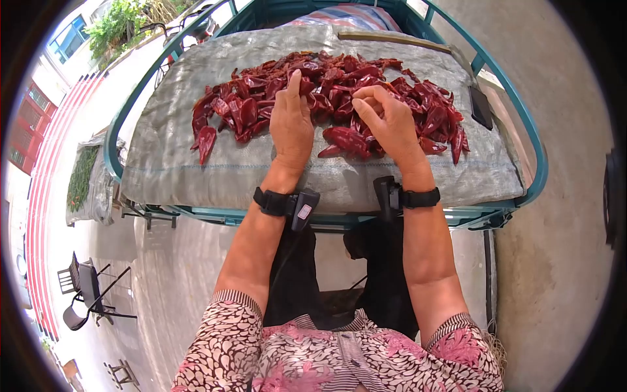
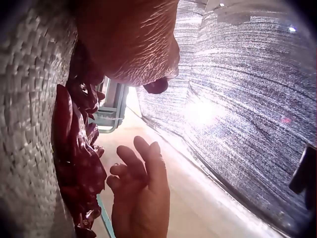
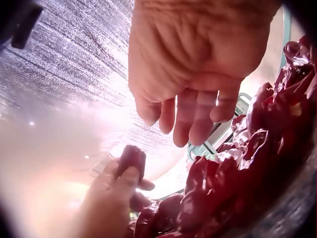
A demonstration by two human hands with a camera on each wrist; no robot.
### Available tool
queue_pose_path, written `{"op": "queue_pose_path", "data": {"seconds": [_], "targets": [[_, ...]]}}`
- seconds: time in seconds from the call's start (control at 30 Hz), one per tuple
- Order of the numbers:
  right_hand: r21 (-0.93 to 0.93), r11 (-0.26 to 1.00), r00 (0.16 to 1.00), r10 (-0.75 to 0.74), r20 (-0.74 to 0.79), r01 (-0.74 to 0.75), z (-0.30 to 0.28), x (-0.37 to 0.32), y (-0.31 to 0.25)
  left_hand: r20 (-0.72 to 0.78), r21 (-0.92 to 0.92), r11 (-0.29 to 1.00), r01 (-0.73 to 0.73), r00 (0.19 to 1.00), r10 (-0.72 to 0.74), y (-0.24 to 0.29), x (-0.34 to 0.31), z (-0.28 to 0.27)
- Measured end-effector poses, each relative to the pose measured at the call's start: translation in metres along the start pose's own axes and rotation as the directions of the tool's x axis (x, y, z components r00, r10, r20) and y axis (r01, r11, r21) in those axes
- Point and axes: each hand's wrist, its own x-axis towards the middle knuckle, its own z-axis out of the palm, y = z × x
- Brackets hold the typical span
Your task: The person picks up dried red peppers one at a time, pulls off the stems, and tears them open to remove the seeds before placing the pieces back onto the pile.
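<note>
A broad heap of dried red chili peppers (image 1: 245,111) lies on a grey woven sheet (image 1: 196,179). Over the heap's near middle, my left hand (image 1: 292,127) pinches a dark red chili pepper (image 3: 132,162) between thumb and fingers; its end also shows below the hand in the left wrist view. To the right, my right hand (image 1: 390,124) hovers above the near edge of the heap, its fingers loosely bent and nothing between them. In the right wrist view, the fingers (image 3: 183,119) of that hand hang down beside the peppers. Each wrist wears a black strap with a camera.
The sheet covers the bed of a teal-railed cart (image 1: 532,140). A wooden strip (image 1: 392,42) lies along the back and a dark phone (image 1: 481,108) at the right edge. A black chair (image 1: 88,287) stands on the ground at left, below a bundle of green stalks (image 1: 82,176).
</note>
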Motion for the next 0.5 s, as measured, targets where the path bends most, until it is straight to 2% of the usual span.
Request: {"op": "queue_pose_path", "data": {"seconds": [0.1,0.2,0.3,0.4,0.5], "targets": [[-0.192,0.981,0.981,0.037,0.192,0.001,-0.016,-0.004,-0.002,-0.036,0.117,0.992,-0.04,0.998,0.044,-0.006,0.0,0.003],[-0.29,0.949,0.953,-0.036,0.3,0.127,-0.022,-0.01,-0.006,-0.071,0.178,0.983,0.036,0.997,-0.024,-0.005,-0.004,0.0],[-0.294,0.912,0.937,-0.201,0.286,0.286,-0.013,-0.014,0.002,-0.142,0.321,0.947,-0.002,0.989,0.05,-0.004,-0.003,-0.002],[-0.229,0.944,0.939,-0.162,0.303,0.237,-0.01,-0.01,0.007,-0.125,0.257,0.964,-0.07,0.987,0.105,-0.001,0.0,-0.003],[-0.111,0.98,0.981,-0.153,0.117,0.166,-0.007,-0.005,0.005,-0.032,0.229,0.96,-0.163,0.984,0.175,0.004,0.001,-0.003]]}}
